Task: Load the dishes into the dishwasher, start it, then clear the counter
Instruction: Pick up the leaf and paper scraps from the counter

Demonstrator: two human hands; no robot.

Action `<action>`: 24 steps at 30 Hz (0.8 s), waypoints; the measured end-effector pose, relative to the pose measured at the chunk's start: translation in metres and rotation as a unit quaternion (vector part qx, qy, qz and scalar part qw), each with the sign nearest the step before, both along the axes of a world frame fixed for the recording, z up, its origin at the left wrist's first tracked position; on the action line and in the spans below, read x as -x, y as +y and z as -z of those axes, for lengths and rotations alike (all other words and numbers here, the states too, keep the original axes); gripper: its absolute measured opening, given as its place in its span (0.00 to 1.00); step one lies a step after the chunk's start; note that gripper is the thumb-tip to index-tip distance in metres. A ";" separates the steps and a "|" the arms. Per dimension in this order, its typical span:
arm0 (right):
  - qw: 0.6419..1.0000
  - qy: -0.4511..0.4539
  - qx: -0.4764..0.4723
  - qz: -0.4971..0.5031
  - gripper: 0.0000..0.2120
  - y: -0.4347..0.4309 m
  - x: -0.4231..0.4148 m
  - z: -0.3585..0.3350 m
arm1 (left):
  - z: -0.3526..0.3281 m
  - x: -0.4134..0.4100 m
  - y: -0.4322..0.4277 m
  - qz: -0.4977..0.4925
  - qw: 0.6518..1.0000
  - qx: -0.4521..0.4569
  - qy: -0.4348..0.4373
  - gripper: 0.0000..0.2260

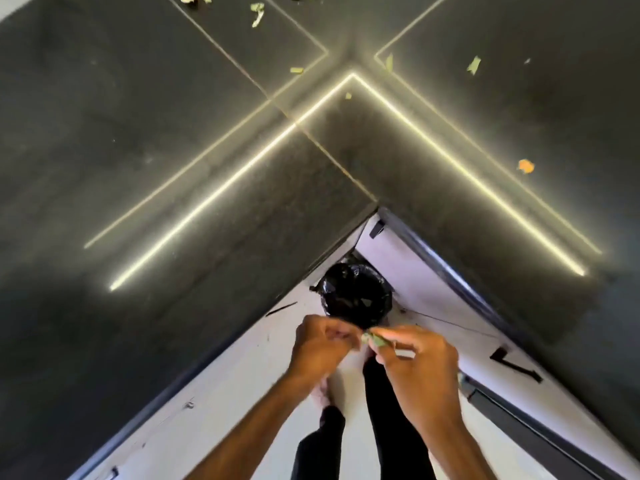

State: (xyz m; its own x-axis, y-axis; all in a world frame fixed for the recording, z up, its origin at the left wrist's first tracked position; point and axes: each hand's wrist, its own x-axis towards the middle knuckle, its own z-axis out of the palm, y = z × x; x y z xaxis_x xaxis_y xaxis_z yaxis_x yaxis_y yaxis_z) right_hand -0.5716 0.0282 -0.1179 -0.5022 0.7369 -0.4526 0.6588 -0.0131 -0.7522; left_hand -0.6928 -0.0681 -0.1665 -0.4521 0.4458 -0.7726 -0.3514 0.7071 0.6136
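Step in hand, as I judge it: clearing the counter (173, 150), scrap disposal; no dishes or dishwasher in view, so the standing of the loading steps cannot be told.

Hands: both at 6 o'clock of frame, by the bin (353, 296), which stands on the floor under the counter's inner corner, black liner open; right hand (419, 362) pinches a green leaf (373, 339) between thumb and fingertips, other fingers curled; left hand (322, 344) at 9 o'clock of the leaf, fingers curled inward, tips close to it; motion blur, so cannot tell whether they touch the leaf or hold anything.

Leaf position: at 6 o'clock of the bin's rim, apparently not squarely over the opening.

On the counter: green scraps (258, 13) at 12 o'clock, more at 1 o'clock and by the corner seam; orange bit (525, 166) at 3 o'clock.

Doing it well: carry both hands toward 12 o'clock until the leaf hangs over the liner's middle before letting go; spread the fingers fully and rub the tips together, since a damp leaf probably clings; release low so nothing drifts onto the floor (225, 393); next, gather the far scraps into one pile and sweep it into a cupped palm, not piece by piece.
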 end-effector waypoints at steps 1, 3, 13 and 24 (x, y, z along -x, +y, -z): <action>1.000 -0.008 0.005 0.030 0.08 -0.002 0.002 0.024 | 0.020 0.001 0.005 -0.010 1.000 0.022 0.007 0.05; 0.995 -0.043 0.023 0.090 0.05 0.002 0.010 0.078 | 0.055 0.005 0.019 -0.015 0.999 0.032 0.040 0.03; 0.982 -0.190 0.002 0.001 0.21 0.043 0.029 0.231 | 0.146 0.026 0.067 0.111 0.980 0.077 0.144 0.12; 0.985 -0.157 0.067 0.012 0.19 0.047 0.031 0.230 | 0.147 0.023 0.064 0.126 0.979 0.078 0.143 0.09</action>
